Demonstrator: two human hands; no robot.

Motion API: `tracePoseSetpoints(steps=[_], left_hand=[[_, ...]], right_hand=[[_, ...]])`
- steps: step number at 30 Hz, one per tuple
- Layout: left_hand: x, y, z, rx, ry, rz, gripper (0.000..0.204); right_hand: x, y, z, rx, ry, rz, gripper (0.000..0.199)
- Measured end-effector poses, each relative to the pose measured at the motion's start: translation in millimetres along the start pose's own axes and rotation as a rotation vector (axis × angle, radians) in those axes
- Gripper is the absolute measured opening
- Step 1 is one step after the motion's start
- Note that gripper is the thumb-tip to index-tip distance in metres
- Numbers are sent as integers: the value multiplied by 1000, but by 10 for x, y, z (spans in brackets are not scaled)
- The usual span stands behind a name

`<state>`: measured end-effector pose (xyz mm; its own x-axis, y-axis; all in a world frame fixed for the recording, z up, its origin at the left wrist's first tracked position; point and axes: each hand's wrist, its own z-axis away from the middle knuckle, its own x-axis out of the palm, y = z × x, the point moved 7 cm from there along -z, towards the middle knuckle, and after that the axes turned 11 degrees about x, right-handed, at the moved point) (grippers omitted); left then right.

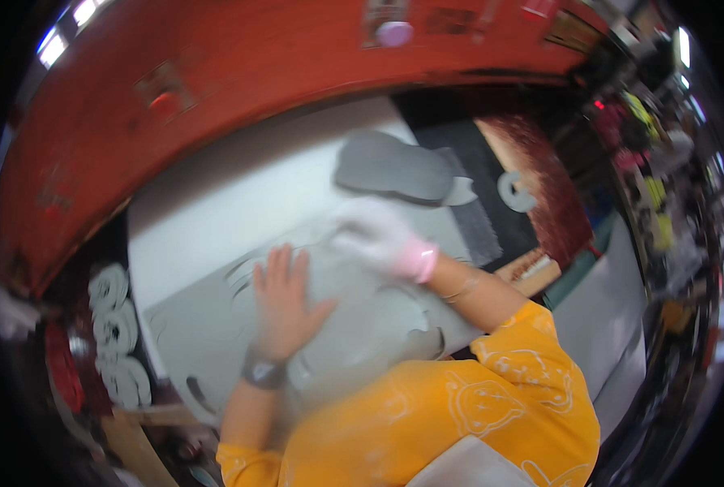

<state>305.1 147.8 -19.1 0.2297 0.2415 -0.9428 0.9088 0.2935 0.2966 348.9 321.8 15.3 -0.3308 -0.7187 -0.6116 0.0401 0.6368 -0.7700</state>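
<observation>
My bare left hand (283,304) lies flat with fingers spread on a pale grey sheet (208,304) that has several curved cut lines. A dark band circles that wrist. My right hand (375,234), in a white glove with a pink cuff, is over the far part of the same sheet. Motion smears its fingers, so I cannot tell whether it grips anything. Just beyond it rests a dark grey rounded slab (393,166), narrowed at the middle like a sole. Under the sheet lies a white board (191,215).
A large red machine body (240,73) spans the far side. Stacked grey curved pieces (117,337) sit at the left. To the right are a grey C-shaped piece (516,192), a wooden block (532,274) and grey sheeting (601,296). Cluttered shelves (662,178) stand farther right.
</observation>
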Motion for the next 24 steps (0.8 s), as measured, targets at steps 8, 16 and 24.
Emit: tracePoseSetpoints(steps=[8, 16, 24], left_hand=[[94, 136, 161, -38, -102, -61, 98], [282, 238, 377, -72, -140, -187, 107], [-57, 149, 246, -47, -66, -119, 102]], right_hand=[[258, 27, -8, -6, -212, -5, 37], [375, 58, 64, 45, -265, 40, 36], [351, 76, 134, -74, -63, -55, 31]])
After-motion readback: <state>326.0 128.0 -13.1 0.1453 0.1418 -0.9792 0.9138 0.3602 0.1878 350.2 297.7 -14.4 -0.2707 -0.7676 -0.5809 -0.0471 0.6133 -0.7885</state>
